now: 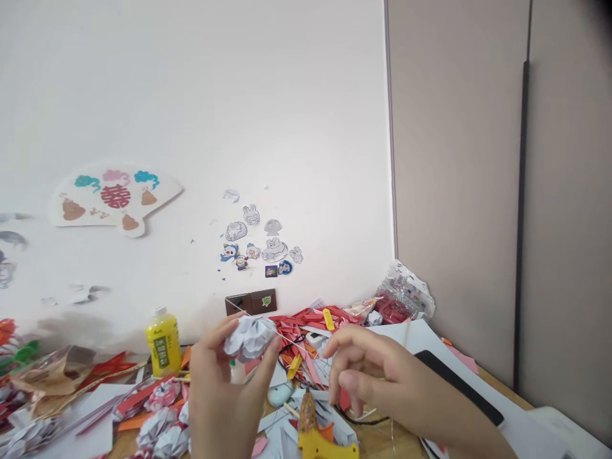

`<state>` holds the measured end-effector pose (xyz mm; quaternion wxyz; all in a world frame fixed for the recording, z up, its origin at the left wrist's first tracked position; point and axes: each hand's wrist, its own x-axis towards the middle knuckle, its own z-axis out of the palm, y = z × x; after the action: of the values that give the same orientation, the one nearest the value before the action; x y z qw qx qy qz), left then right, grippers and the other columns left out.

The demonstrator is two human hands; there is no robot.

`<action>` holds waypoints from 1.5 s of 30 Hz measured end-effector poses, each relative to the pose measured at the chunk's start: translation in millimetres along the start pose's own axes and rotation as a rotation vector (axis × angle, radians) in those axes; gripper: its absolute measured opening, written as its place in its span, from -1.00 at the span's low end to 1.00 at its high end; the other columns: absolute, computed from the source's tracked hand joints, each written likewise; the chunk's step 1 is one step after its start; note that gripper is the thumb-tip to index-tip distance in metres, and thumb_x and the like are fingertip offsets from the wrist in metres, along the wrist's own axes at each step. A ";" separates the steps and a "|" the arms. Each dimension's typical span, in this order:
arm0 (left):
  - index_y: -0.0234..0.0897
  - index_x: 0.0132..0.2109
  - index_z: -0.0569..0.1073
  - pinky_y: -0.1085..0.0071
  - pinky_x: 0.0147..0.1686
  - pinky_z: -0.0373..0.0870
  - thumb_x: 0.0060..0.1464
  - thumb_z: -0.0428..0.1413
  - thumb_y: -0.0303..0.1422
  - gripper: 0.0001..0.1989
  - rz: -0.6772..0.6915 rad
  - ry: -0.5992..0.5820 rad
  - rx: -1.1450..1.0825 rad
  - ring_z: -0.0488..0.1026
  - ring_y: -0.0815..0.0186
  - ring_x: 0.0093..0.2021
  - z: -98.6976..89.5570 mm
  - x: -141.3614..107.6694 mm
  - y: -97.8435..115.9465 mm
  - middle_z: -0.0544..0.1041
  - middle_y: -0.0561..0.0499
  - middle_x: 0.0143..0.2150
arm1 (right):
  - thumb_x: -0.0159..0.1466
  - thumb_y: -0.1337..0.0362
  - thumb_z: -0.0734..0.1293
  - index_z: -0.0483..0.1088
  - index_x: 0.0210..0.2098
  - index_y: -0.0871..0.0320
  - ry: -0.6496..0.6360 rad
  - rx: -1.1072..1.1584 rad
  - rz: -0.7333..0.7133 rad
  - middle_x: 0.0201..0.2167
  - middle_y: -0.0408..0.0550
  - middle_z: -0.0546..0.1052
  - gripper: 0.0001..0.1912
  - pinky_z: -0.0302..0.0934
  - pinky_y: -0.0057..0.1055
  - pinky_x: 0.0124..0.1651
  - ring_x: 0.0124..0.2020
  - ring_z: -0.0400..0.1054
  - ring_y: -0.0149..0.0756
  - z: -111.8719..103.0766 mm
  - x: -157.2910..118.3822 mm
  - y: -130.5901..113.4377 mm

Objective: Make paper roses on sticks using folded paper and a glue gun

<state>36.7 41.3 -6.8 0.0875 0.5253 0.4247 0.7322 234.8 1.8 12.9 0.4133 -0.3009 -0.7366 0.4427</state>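
Observation:
My left hand [229,389] is closed around a crumpled white paper flower [251,338], pinching it between thumb and fingers in front of the wall. A thin pale thread or wire sticks out of the flower at both sides, slanting down to the right. Just right of it my right hand [368,376] is raised with bent fingers, thumb and index apart. Nothing shows between those fingers; whether the thread's end reaches them I cannot tell. Below and between the hands lies a yellow glue gun [329,448] with a stained nozzle, partly cut off by the frame.
Red paper strips [310,319] and white scraps cover the table. More paper flowers [165,430] lie at lower left, near a yellow bottle [163,344]. A black flat object [459,386] rests on white sheets at right. Stickers and a paper fan [115,197] are on the wall.

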 end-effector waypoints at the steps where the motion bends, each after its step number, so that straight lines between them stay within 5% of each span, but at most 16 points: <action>1: -0.25 -0.09 0.39 0.10 -0.08 0.38 -0.26 0.32 -0.20 -0.46 -0.010 0.009 0.023 0.41 0.00 -0.03 -3.1 4.6 -0.8 0.43 -0.12 -0.09 | 0.29 0.21 0.27 0.31 -0.11 0.11 -0.017 -0.010 -0.012 -0.35 -0.10 0.52 -0.80 0.24 -0.47 -0.30 -0.36 0.37 -0.38 -4.1 -2.3 -1.4; 14: -0.23 -0.10 0.36 0.15 -0.18 0.42 -0.24 0.32 -0.17 -0.47 0.046 -0.084 0.020 0.38 -0.02 -0.01 6.6 -6.3 -6.3 0.39 -0.17 -0.03 | 0.28 0.44 0.19 0.37 -0.27 0.11 0.079 -0.105 -0.050 -0.41 -0.16 0.52 -0.84 0.23 -0.51 -0.37 -0.44 0.36 -0.42 -7.4 2.4 6.9; 20: -0.15 -0.08 0.31 0.15 -0.02 0.29 0.01 0.16 -0.14 -0.64 0.103 -0.134 -0.112 0.30 0.06 0.10 3.5 -12.1 -4.8 0.36 -0.12 0.01 | 0.29 0.43 0.19 0.36 -0.29 0.13 0.137 -0.064 -0.076 -0.40 -0.17 0.52 -0.87 0.23 -0.55 -0.36 -0.45 0.35 -0.47 -9.3 6.6 10.0; 27: -0.18 -0.14 0.38 0.22 -0.01 0.31 0.03 0.15 -0.15 -0.71 0.000 -0.257 -0.159 0.37 0.11 0.04 4.0 -14.4 12.9 0.45 -0.10 -0.03 | 0.27 0.36 0.24 0.36 -0.32 0.19 0.201 0.029 -0.107 -0.42 -0.11 0.53 -0.93 0.23 -0.50 -0.39 -0.54 0.30 -0.49 -18.2 16.2 15.5; 31: -0.19 -0.19 0.40 0.20 0.05 0.29 0.11 0.05 -0.16 -0.78 -0.265 -0.330 -0.386 0.39 0.14 0.07 4.7 -3.0 8.7 0.54 -0.08 -0.04 | 0.23 0.31 0.32 0.38 -0.34 0.22 0.151 0.218 -0.098 -0.45 -0.07 0.55 -0.92 0.23 -0.49 -0.41 -0.58 0.30 -0.49 -33.3 22.5 28.9; 37: -0.19 -0.32 0.31 0.22 0.04 0.31 0.01 0.19 -0.28 -0.81 -0.493 -0.293 -0.666 0.53 0.22 -0.08 9.5 19.3 -18.8 0.63 -0.07 -0.21 | 0.19 0.20 0.40 0.45 -0.23 0.22 -0.032 0.555 -0.120 -0.24 0.05 0.57 -0.78 0.28 -0.48 -0.37 -0.48 0.40 -0.44 -46.8 35.5 62.7; 45: -0.10 -0.16 0.17 0.28 -0.12 0.45 -0.07 0.25 -0.44 -0.57 -0.430 -0.089 -0.689 0.59 0.30 -0.31 16.6 17.0 -30.2 0.63 0.03 -0.35 | 0.16 0.14 0.42 0.52 -0.28 0.22 0.247 0.659 -0.150 -0.36 -0.04 0.54 -0.74 0.27 -0.51 -0.36 -0.47 0.34 -0.48 -39.5 54.8 84.2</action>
<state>33.7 78.8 -15.1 0.4274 0.3957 0.2506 0.7733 249.7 98.1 -33.7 0.6055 -0.1477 -0.5189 0.5851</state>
